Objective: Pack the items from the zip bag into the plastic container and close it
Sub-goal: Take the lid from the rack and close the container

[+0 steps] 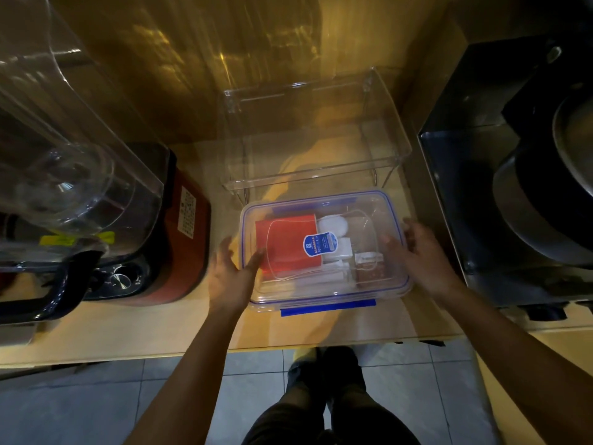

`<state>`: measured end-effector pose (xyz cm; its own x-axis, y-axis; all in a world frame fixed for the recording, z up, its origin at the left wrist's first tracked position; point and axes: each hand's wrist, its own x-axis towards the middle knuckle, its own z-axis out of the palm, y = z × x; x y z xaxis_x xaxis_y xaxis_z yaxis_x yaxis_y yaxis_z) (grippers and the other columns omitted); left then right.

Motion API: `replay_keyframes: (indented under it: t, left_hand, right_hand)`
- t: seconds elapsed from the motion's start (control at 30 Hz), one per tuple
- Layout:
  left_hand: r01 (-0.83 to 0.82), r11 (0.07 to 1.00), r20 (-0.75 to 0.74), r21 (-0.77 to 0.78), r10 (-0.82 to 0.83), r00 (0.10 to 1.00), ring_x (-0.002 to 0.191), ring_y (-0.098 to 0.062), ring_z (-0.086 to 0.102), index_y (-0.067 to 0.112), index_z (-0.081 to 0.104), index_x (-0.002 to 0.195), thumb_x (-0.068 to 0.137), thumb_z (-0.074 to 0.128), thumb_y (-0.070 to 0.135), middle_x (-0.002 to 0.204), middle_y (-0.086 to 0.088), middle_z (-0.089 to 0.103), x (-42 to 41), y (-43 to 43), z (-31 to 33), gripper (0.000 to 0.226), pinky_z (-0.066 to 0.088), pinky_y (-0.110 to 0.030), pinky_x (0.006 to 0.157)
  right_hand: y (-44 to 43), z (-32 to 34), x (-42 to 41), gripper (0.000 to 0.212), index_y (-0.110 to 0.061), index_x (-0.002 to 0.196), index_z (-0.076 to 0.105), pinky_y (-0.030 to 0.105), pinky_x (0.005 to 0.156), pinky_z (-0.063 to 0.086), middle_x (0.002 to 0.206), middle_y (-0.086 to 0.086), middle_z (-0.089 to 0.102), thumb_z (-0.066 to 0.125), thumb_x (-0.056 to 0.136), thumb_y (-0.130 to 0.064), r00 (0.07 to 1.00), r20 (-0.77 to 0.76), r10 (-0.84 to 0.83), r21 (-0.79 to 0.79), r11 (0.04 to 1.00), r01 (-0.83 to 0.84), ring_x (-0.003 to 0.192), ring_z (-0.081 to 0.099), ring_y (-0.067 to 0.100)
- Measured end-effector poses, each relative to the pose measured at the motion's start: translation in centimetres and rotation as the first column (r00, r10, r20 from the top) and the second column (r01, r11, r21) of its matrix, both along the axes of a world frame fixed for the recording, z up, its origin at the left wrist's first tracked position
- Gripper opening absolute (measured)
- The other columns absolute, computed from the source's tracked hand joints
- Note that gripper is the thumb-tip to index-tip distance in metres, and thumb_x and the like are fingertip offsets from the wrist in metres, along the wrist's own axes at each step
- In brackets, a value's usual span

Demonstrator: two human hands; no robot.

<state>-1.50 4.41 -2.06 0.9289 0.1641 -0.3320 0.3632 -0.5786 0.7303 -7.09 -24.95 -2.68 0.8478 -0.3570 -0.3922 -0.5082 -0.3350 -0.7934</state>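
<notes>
A clear plastic container (398,284) with a blue-sealed lid (324,200) sits on the wooden counter, lid on top. Through the lid I see a red packet (282,242), white items (333,224) and a brown packet (369,276). A blue round label (320,245) is on the lid. The front blue latch (327,308) sticks out flat. My left hand (229,274) rests at the container's left side, thumb on the lid's edge. My right hand (423,255) holds the right side, fingers over the rim. No zip bag is visible.
A clear acrylic rack (321,175) stands right behind the container. A red appliance (186,239) and a large clear jug (64,155) crowd the left. A dark appliance with a metal pot (529,203) fills the right. The counter's front edge (256,346) is close; tiled floor below.
</notes>
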Motion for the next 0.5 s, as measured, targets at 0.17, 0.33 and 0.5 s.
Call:
replay_keyframes:
  t: [0.17, 0.33, 0.5]
  left_hand:
    - [0.352, 0.830, 0.255, 0.433, -0.487, 0.835, 0.146, -0.021, 0.014, 0.027, 0.025, 0.145, 0.086, 0.037, 0.059, 0.154, 0.000, 0.030, 2.0, -1.5, 1.5, 0.068, 0.020, -0.048, 0.113]
    - [0.474, 0.653, 0.097, 0.591, -0.641, 0.761, 0.147, -0.015, -0.004, 0.030, 0.010, 0.148, 0.088, 0.024, 0.063, 0.160, 0.005, 0.007, 2.3, -2.1, 0.3, 0.069, 0.000, -0.037, 0.118]
    - [0.477, 0.632, 0.084, 0.611, -0.651, 0.754, 0.147, -0.015, -0.002, 0.032, 0.007, 0.147, 0.089, 0.027, 0.062, 0.160, 0.006, 0.007, 2.3, -2.1, 0.1, 0.068, 0.004, -0.039, 0.117]
  right_hand:
    - [-0.5, 1.3, 2.5, 0.059, -0.028, 0.143, 0.028, 0.054, 0.109, 0.028, 0.151, 0.002, 0.032, 0.047, 0.091, -0.046, 0.929, 0.166, 0.329, -0.435, 0.871, -0.231, 0.136, 0.033, 0.022]
    - [0.3, 1.0, 4.6, 0.065, -0.023, 0.148, 0.013, 0.046, 0.112, 0.010, 0.159, -0.002, 0.012, 0.034, 0.094, -0.051, 0.881, -0.055, 0.470, -0.584, 0.700, -0.410, 0.144, 0.010, 0.013]
    - [-0.1, 1.5, 5.2, 0.055, -0.017, 0.137, 0.038, 0.041, 0.106, 0.021, 0.146, 0.007, 0.040, 0.042, 0.091, -0.048, 0.880, -0.040, 0.473, -0.688, 0.625, -0.367, 0.132, 0.035, 0.023]
